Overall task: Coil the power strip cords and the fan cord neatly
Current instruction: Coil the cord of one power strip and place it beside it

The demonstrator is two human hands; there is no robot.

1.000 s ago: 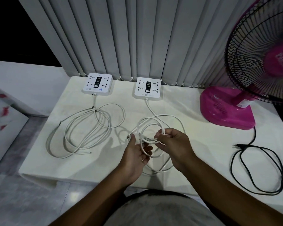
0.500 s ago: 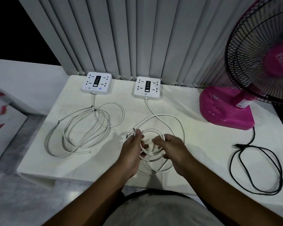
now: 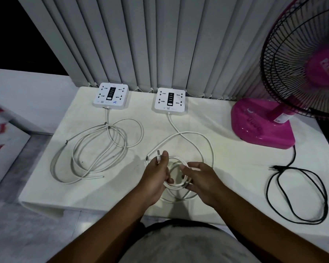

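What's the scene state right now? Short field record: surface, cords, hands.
surface: white table, vertical blinds behind
left strip: cord loose on table, untouched
middle strip: cord partly coiled, small coil between both hands
left hand: grips coil, thumb up
right hand: fingers on coil's other side
fan: pink, at right; black cord in loose loops, untouched

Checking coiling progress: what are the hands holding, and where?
Both hold the middle power strip's cord: left hand near its plug end, right hand on the small coil.
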